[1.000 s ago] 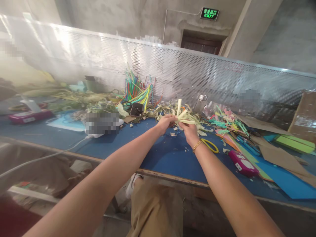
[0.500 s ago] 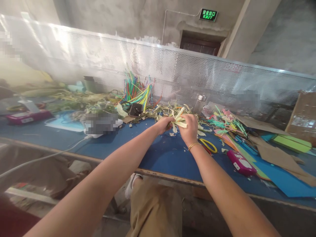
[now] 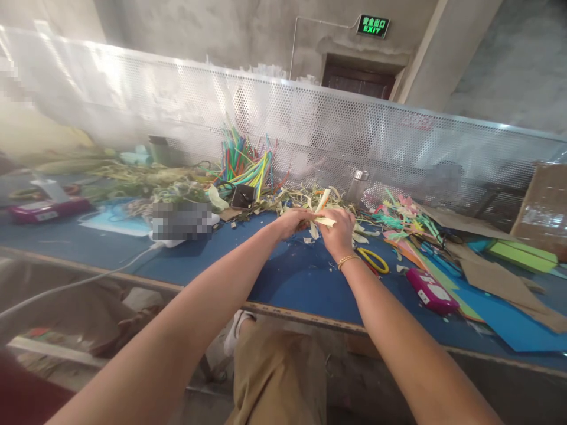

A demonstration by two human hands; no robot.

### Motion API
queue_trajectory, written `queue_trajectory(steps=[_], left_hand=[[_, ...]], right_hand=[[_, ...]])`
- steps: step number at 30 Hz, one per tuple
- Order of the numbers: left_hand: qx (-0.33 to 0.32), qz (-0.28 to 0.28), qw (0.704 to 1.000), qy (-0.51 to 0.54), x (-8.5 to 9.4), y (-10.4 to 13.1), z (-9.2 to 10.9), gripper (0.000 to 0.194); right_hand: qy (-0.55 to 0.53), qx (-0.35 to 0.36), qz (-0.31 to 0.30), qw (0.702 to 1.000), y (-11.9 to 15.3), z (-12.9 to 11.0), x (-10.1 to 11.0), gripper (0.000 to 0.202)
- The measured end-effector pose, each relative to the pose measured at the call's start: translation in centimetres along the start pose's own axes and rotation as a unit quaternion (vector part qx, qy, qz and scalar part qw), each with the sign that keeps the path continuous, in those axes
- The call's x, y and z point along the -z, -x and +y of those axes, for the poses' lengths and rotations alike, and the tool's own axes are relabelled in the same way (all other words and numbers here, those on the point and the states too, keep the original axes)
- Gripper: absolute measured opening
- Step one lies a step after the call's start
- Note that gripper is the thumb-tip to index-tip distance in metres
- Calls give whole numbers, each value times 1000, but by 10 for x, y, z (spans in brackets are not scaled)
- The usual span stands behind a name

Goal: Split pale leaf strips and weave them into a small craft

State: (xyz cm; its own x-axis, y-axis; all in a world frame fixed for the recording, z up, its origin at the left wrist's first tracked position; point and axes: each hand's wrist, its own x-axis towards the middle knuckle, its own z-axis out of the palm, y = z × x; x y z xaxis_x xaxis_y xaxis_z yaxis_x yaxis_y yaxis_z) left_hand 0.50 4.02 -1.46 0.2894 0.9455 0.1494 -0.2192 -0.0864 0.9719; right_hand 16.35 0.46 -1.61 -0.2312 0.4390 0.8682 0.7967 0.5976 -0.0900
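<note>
Pale yellow-green husk strips [image 3: 322, 201] stick up and out between my two hands above the blue table. My left hand [image 3: 294, 222] is closed on their left side, its fingertips partly hidden. From the right, my right hand [image 3: 337, 229] pinches the same bundle, thumb and fingers close together. One strip points up and away, and another lies across toward the right fingers. Loose husk scraps [image 3: 313, 231] are just below the hands. A yellow scissor-like handle [image 3: 374, 260] lies beside my right wrist.
Dried husks and colourful pipe cleaners [image 3: 248, 162] line the back, before a perforated metal screen [image 3: 305, 118]. A glass bottle [image 3: 358, 188] stands behind my right hand. At right lie a magenta device [image 3: 430, 291], coloured paper and cardboard [image 3: 500, 277]. A white cable [image 3: 93, 278] crosses the left edge.
The splayed strips between my hands have drawn closer together, with fewer ends spread out. My hands have stayed in nearly the same place.
</note>
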Motion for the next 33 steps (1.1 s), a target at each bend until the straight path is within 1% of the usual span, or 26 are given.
queue_trajectory(steps=[4, 11, 14, 17, 19, 23, 26, 30, 33], left_hand=[[-7, -18, 999, -39, 2, 3, 5, 20], [-69, -31, 994, -84, 3, 5, 9, 17], [-86, -23, 992, -91, 4, 5, 8, 17], [-99, -29, 991, -90, 5, 4, 9, 17], [-99, -35, 990, -90, 5, 3, 9, 17], [-99, -52, 986, -127, 5, 4, 11, 21], [-110, -73, 976, -173, 6, 5, 10, 28], [-117, -81, 969, -202, 7, 7, 11, 34], [-117, -89, 967, -209, 9, 8, 13, 32]], right_hand=[[8, -6, -24, 1000, 0, 0, -1, 21], [-2, -49, -41, 998, 0, 4, -6, 26], [-34, -72, -49, 996, 0, 5, -8, 27], [-92, -102, -65, 988, 1, 6, -10, 26], [-144, -141, -71, 977, 2, 7, -13, 29], [-241, -233, -81, 939, 4, 8, -17, 39], [-272, -259, -77, 924, 5, 10, -18, 37], [-298, -289, -76, 906, 6, 9, -18, 36], [-338, -332, -73, 877, 6, 7, -18, 35]])
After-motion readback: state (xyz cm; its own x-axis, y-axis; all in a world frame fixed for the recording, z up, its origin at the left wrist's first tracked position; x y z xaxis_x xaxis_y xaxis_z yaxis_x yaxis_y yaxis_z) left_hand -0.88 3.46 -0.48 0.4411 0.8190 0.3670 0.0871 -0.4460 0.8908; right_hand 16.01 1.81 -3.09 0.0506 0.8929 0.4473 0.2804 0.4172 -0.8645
